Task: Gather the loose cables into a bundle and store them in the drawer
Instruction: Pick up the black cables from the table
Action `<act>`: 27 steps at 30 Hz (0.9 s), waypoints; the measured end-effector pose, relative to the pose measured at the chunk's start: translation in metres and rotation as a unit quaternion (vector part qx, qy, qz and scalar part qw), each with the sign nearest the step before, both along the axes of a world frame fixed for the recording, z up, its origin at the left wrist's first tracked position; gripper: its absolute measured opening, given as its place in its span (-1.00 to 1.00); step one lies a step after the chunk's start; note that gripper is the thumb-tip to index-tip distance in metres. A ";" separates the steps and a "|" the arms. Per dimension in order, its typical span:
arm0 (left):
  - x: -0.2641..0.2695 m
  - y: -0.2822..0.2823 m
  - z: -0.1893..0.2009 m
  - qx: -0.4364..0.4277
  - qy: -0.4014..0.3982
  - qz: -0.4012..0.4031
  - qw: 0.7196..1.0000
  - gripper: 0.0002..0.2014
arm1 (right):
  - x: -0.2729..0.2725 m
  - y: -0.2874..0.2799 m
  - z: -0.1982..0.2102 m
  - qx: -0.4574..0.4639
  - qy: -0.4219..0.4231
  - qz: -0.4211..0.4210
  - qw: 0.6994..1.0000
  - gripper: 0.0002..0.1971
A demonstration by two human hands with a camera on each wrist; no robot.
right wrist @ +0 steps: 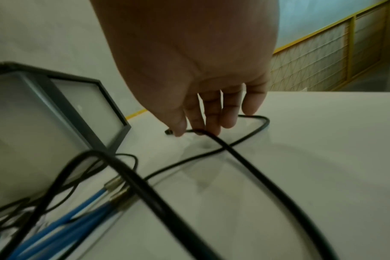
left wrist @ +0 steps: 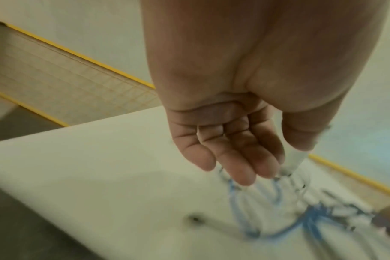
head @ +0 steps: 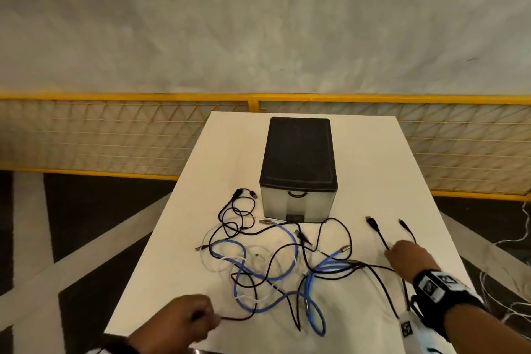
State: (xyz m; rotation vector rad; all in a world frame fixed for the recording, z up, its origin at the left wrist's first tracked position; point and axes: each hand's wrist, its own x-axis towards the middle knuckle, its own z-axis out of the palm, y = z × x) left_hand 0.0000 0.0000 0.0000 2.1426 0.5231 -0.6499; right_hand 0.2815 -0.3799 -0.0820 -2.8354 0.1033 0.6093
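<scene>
Left hand (head: 184, 322) sits at the near edge of the table (head: 373, 152), fingers curled in, and from the head view it looks like it's pinching the end of a thin black cable (head: 241, 317) that trails off to the right. The left wrist view is too smeared to confirm that. Right hand (head: 408, 259) is over on the right side, fingers (right wrist: 211, 123) spread and pointing down, tips touching a black lead (right wrist: 245, 158) where it loops on the table. Looks like pressing or raking rather than a real hold; I can't tell if the thumb has closed on it.

Between the hands is the main mess (head: 275, 264): blue, white and black cables all looped through each other, lying just in front of the drawer box (head: 298, 169). The two plugs of the right-hand lead (head: 373, 223) lie apart from the pile. Drawer (head: 297, 205) is shut.

My guess is this is the very start of gathering, nothing bundled yet.

What could bite here: pulling one strand from each side probably tightens the loops into a knot instead of collecting them. The thin one in the left hand could slip out. Dragging might also send a loop off the near edge, or snag a plug against the box and shove it. And both hands will be full of cable with the drawer closed.
</scene>
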 end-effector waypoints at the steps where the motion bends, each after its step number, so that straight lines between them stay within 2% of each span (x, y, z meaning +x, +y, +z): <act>1: 0.016 -0.003 0.005 -0.026 -0.030 -0.004 0.999 -0.73 | 0.000 0.001 -0.003 0.000 0.014 0.001 1.000 -0.66; 4: 0.060 -0.014 0.014 -0.086 -0.101 0.005 0.991 -0.83 | 0.001 0.008 0.001 0.033 0.029 0.012 0.999 -0.80; 5: 0.074 -0.018 0.017 -0.096 -0.115 -0.005 0.989 -0.83 | 0.000 0.012 0.012 0.097 0.013 -0.025 0.995 -0.86; 7: 0.102 -0.036 0.031 -0.107 -0.140 -0.027 0.984 -0.88 | -0.009 0.021 0.046 0.213 -0.038 -0.065 0.974 -0.84; 11: 0.145 -0.070 0.055 -0.149 -0.173 -0.056 0.972 -0.85 | -0.037 0.044 0.130 0.339 -0.138 0.019 0.930 -0.86; 13: 0.161 -0.087 0.068 -0.175 -0.193 -0.051 0.964 -0.66 | -0.055 0.058 0.161 0.375 -0.152 0.064 0.912 -0.88; 14: 0.166 -0.096 0.076 -0.193 -0.201 -0.041 0.959 -0.61 | -0.065 0.066 0.171 0.380 -0.158 0.086 0.907 -0.87; 17: 0.174 -0.120 0.099 -0.286 -0.217 0.003 0.933 -0.79 | -0.087 0.087 0.187 0.371 -0.180 0.178 0.894 -0.82; 20: 0.173 -0.130 0.113 -0.359 -0.218 0.065 0.905 -0.70 | -0.103 0.100 0.185 0.334 -0.185 0.254 0.889 -0.77; 23: 0.166 -0.127 0.114 -0.423 -0.209 0.113 0.874 -0.52 | -0.111 0.106 0.182 0.344 -0.189 0.257 0.883 -0.87; 25: 0.160 -0.121 0.115 -0.462 -0.209 0.150 0.849 -0.45 | -0.116 0.102 0.181 0.337 -0.243 0.256 0.873 -0.96; 27: 0.158 -0.108 0.115 -0.481 -0.226 0.192 0.825 -0.43 | -0.122 0.090 0.185 0.326 -0.310 0.228 0.863 -0.93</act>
